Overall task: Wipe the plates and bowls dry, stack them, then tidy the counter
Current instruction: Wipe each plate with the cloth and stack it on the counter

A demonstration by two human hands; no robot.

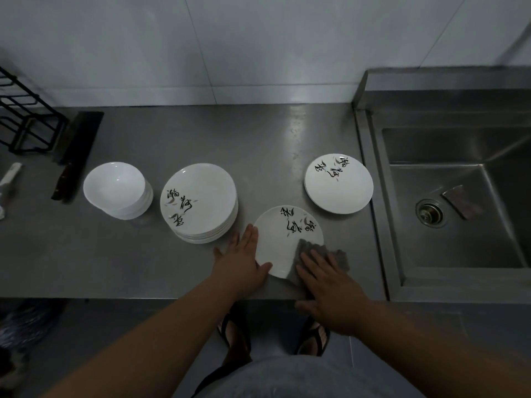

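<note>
Steel tabletop is pretty crowded, so here's the rundown. A stack of white bowls sits on the left, a tall stack of plates is just beside it, and a shorter pile of plates sits near the sink. The one plate being worked on lies flat near the front edge, between the two plate piles. The left hand lies flat against its left rim, fingers straight, thumb over the edge. The right hand presses a grey cloth onto the plate's near right side, fingers spread and not curled. The cloth and hand hide that part of the plate. Further left there's a cleaver beside a black wire rack that's cut off by the frame, plus a white-handled thing I can't make out. Something flat and dark lies in the sink by the drain, too dim to tell what.
</note>
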